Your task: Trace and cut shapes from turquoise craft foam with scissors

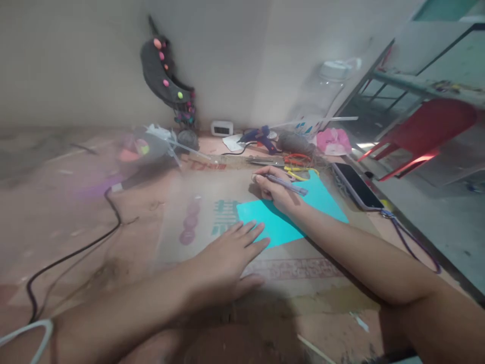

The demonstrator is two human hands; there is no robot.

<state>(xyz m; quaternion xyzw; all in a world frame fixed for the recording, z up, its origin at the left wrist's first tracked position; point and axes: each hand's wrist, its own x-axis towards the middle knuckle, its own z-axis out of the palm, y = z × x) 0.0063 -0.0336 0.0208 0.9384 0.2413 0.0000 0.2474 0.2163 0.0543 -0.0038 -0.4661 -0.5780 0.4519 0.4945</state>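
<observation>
A bright turquoise sheet (282, 230) with an uneven outline lies on a printed cardboard piece (204, 187). My left hand (237, 253) rests flat, fingers spread, with its fingertips over the sheet's left edge. In my right hand (275, 189) a pale purple pen (290, 185) is gripped, slanting back over the hand. That hand sits at the sheet's upper edge, and my forearm crosses over part of the sheet. The pen's tip is hidden by my fingers. Just beyond the right hand lie yellow-handled scissors (299, 174).
Red-handled scissors (297, 160), a blue glue gun (259, 137), grey yarn (293, 143) and a pink bag (333, 141) line the wall side. A phone (358, 186) lies at the right edge. A water bottle (326, 91) stands behind. At left runs a black cable (83, 247).
</observation>
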